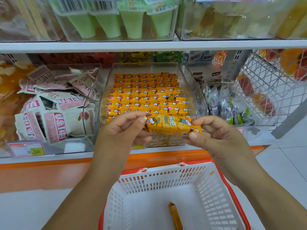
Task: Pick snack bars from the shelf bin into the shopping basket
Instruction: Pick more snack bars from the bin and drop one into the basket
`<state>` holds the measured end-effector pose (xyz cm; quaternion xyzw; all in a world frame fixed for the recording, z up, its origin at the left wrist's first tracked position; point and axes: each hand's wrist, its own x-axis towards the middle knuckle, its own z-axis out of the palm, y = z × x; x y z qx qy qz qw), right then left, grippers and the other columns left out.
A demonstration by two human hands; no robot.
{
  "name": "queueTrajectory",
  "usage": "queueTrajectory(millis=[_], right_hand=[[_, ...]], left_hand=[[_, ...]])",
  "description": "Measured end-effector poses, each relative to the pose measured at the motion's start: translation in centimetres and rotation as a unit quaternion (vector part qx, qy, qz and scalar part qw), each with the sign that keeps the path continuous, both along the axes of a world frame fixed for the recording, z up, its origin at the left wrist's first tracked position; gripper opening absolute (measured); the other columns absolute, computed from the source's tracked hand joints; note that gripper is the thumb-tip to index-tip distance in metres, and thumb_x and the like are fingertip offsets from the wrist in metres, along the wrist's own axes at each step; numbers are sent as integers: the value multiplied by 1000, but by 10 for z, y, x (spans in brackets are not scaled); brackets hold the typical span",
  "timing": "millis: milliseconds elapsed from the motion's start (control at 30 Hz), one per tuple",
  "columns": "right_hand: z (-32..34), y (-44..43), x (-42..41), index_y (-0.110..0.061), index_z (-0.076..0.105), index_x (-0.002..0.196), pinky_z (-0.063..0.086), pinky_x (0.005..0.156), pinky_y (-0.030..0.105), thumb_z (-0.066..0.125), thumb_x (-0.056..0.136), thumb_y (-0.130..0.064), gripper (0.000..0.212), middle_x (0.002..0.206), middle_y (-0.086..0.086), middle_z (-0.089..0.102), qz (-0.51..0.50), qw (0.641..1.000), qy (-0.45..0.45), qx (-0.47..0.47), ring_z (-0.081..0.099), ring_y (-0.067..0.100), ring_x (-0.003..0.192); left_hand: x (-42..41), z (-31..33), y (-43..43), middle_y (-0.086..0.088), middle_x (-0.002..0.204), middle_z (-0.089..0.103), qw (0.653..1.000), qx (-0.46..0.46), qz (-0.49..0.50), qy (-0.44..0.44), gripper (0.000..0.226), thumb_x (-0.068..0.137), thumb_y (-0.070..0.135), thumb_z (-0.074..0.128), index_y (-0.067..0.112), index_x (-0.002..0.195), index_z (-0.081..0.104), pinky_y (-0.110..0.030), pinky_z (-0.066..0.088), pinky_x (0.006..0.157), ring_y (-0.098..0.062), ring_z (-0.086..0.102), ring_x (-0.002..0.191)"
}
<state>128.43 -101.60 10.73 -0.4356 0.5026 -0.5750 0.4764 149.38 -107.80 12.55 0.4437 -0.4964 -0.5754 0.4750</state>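
A yellow snack bar point(171, 125) is held level in front of the clear shelf bin point(149, 68). My left hand point(123, 130) pinches its left end and my right hand point(214, 135) pinches its right end. Rows of the same yellow bars point(146, 95) fill the bin behind it. Below my arms stands the white shopping basket point(166, 178) with an orange rim. One yellow snack bar point(175, 216) lies on the basket's floor, standing on its edge.
Left of the bin is a clear bin of pink and white snack bags point(54, 110). Right of it is a bin of dark packets point(227, 105) and a white wire rack point(269, 80). A shelf of green cups point(116, 22) hangs above. The orange shelf edge point(49, 165) runs in front.
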Motion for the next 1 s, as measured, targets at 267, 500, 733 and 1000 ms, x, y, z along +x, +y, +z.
queueTrajectory(millis=[267, 500, 733, 1000], right_hand=[[6, -3, 0, -6, 67, 93, 59, 74, 29, 72, 65, -19, 31, 103, 19, 73, -7, 996, -93, 10, 73, 34, 89], [10, -3, 1, 3, 62, 105, 60, 73, 28, 62, 76, -11, 32, 104, 24, 71, 12, 990, -137, 29, 73, 34, 92], [10, -1, -1, -17, 75, 85, 60, 73, 27, 67, 74, -14, 14, 91, 14, 75, 5, 996, -84, 14, 74, 32, 90], [3, -3, 5, -27, 71, 74, 55, 91, 45, 80, 61, -53, 31, 101, 12, 74, -32, 999, 2, 5, 73, 31, 92]], left_hand=[[8, 0, -6, -7, 91, 77, 998, 3, -69, -1, 28, 69, 16, 68, 17, 98, 70, -20, 58, 66, -22, 75, 80], [13, -2, -7, -14, 88, 76, 996, 17, -80, 22, 18, 86, 5, 59, 14, 94, 72, -25, 60, 73, -28, 75, 87], [14, -3, -7, -12, 87, 76, 996, 16, -89, 5, 16, 82, 6, 65, 14, 94, 71, -23, 59, 69, -26, 75, 85], [4, -10, -6, -5, 81, 73, 997, 5, -68, -33, 17, 95, 9, 56, 12, 79, 59, -30, 57, 77, -20, 73, 77]])
